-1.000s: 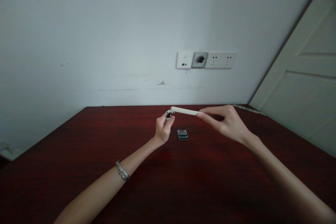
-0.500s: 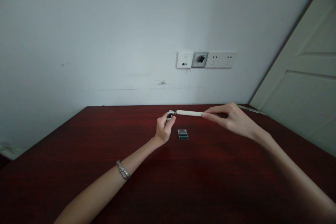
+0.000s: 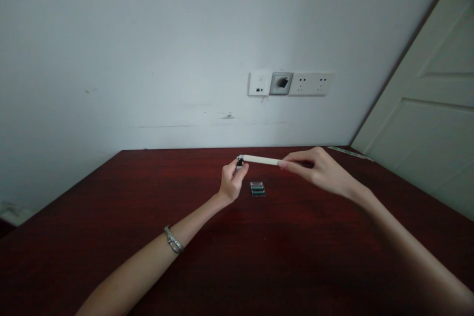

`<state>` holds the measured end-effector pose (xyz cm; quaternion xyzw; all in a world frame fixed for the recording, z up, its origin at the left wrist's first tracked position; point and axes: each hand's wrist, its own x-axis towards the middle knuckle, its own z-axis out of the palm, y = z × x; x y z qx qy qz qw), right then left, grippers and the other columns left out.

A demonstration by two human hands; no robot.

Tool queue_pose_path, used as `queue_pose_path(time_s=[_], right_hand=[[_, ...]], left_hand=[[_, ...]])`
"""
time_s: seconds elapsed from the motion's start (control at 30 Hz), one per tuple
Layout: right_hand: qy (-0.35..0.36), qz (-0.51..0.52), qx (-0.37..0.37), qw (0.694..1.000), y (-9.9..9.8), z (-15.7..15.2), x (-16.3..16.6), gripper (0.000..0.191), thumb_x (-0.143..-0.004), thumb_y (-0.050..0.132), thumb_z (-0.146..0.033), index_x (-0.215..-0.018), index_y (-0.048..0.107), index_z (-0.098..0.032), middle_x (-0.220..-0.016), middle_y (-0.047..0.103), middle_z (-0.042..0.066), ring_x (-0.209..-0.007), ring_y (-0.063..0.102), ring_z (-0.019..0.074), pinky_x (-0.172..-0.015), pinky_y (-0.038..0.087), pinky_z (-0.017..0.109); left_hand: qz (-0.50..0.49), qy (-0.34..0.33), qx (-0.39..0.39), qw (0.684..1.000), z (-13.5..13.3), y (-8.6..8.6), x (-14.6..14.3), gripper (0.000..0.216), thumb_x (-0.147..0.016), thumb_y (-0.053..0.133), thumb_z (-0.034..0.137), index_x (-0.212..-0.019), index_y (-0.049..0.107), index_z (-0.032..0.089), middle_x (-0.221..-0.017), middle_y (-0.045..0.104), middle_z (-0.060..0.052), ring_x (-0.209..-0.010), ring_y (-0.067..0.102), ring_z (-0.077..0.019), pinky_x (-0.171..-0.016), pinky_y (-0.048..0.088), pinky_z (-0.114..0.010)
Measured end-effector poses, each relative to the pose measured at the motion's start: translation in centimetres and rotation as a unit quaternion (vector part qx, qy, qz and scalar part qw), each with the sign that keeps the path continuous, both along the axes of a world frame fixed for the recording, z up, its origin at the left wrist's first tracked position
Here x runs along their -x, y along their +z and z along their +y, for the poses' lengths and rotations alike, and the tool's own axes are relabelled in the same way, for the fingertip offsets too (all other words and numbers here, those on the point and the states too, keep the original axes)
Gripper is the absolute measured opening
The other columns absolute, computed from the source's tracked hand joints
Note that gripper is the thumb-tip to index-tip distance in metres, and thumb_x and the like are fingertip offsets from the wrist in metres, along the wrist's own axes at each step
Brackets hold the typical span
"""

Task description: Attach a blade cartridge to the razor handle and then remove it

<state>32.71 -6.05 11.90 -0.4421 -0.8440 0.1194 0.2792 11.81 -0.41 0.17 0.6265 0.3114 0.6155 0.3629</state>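
Observation:
My left hand [image 3: 230, 181] is raised above the dark red table [image 3: 111, 237], its fingers pinched on a small black and silver razor head [image 3: 239, 162]. My right hand [image 3: 321, 170] holds a slim white handle [image 3: 261, 159] level by its right end. The handle's left tip meets the razor head. A small clear case with green cartridges [image 3: 257, 188] lies on the table just below and between both hands. A silver bracelet [image 3: 173, 240] circles my left wrist.
A white wall with a row of sockets and a switch [image 3: 291, 84] rises behind the table. A pale door [image 3: 429, 123] stands at the right. A thin light strip [image 3: 350, 152] lies at the table's far right corner.
The right hand pulled the handle a little away from the razor head half a second ago, then pushed it back left until its tip met the head again.

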Motion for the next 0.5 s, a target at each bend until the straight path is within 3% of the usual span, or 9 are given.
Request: queue_pose_path(time_s=[0.2, 0.5], right_hand=[[-0.011, -0.012, -0.024, 1.000, 0.29, -0.27, -0.25, 0.036, -0.086, 0.047, -0.046, -0.084, 0.072, -0.020, -0.080, 0.072, 0.003, -0.068, 0.063, 0.0173, -0.062, 0.046, 0.026], [-0.031, -0.054, -0.138, 0.988, -0.13, -0.56, 0.08, 0.034, -0.086, 0.047, -0.043, -0.088, 0.073, -0.021, -0.079, 0.073, 0.005, -0.065, 0.065, 0.0180, -0.056, 0.045, 0.025]], left_hand=[[-0.001, 0.005, -0.003, 1.000, -0.03, 0.15, 0.04, 0.032, -0.081, 0.052, 0.044, -0.065, 0.044, 0.017, -0.050, 0.033, 0.006, -0.045, 0.028, -0.0066, -0.044, 0.022, -0.022], [-0.010, -0.001, 0.010, 1.000, -0.21, 0.38, -0.18, 0.032, -0.080, 0.052, 0.044, -0.065, 0.044, 0.017, -0.049, 0.034, 0.006, -0.043, 0.029, -0.0065, -0.043, 0.022, -0.022]])
